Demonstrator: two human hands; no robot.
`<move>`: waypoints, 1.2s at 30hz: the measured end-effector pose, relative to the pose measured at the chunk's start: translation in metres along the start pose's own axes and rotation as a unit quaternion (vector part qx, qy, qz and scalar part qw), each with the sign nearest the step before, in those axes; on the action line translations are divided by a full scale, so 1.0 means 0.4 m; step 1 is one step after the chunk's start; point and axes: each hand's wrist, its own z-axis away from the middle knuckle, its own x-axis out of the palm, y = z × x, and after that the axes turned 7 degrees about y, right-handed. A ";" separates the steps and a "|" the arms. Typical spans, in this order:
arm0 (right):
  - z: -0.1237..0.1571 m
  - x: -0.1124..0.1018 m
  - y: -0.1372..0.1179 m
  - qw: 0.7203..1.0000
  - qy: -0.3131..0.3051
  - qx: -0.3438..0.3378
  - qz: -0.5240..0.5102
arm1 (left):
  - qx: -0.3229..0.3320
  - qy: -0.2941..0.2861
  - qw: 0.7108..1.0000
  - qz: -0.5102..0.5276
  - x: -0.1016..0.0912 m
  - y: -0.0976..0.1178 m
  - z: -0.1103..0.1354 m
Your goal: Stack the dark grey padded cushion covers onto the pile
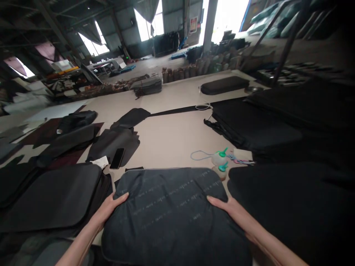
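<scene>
Two bare hands frame a dark padded panel [172, 214] that lies on the near edge of a pale, smooth worktable [172, 136]. The panel is a soft rounded rectangle of matte navy-black fabric, puffed like a cushion, creased near its far corners and crossed by faint dashed rows of pale stitching or print. The left hand [109, 208] lies open along its left edge, thumb resting on top; whether the fingers curl under that edge cannot be told. The right hand [226, 207] rests flat on the right edge, fingers spread and pressed to the cloth, not closed around it.

Just beyond the panel's far right corner sit two small rounded pale bottles with teal caps [220, 162] beside a thin blue looped cord [198, 155]. A glossy black phone [117, 158] lies on flat dark fabric cut-outs [116, 142] to the left. Stacks of black sheet material [249, 125] fill the right side, and another padded dark panel [55, 195] lies at the left.
</scene>
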 end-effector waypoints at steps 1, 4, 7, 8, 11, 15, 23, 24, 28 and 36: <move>0.004 -0.001 -0.003 1.000 -0.007 0.003 -0.002 | -0.001 0.005 1.000 -0.001 0.001 0.004 0.005; 0.025 0.003 -0.014 1.000 -0.012 0.000 -0.025 | -0.006 0.019 1.000 0.001 0.008 0.023 0.029; 0.040 0.011 -0.020 0.999 -0.018 -0.005 -0.034 | -0.008 0.010 1.000 0.000 0.014 0.045 0.052; 0.041 0.011 -0.019 0.999 -0.018 -0.006 -0.033 | -0.005 0.006 1.000 -0.002 0.016 0.049 0.058; 0.027 0.005 0.000 1.000 0.008 0.008 -0.023 | 0.022 -0.012 1.000 -0.018 0.018 0.048 0.067; -0.015 -0.012 0.039 0.998 0.064 0.004 0.030 | 0.077 0.009 0.992 -0.102 0.009 0.024 0.055; -0.018 0.010 0.065 0.990 0.117 0.055 0.055 | 0.068 0.046 0.990 -0.112 -0.060 -0.025 0.005; -0.012 0.016 0.064 0.990 0.118 0.062 0.055 | 0.070 0.048 0.990 -0.117 -0.067 -0.030 0.000; 0.010 0.043 0.058 0.987 0.114 0.081 0.078 | 0.081 0.061 0.984 -0.148 -0.087 -0.045 -0.020; 0.072 0.106 0.034 0.978 0.150 0.067 0.133 | 0.156 0.065 0.968 -0.185 -0.104 -0.031 0.002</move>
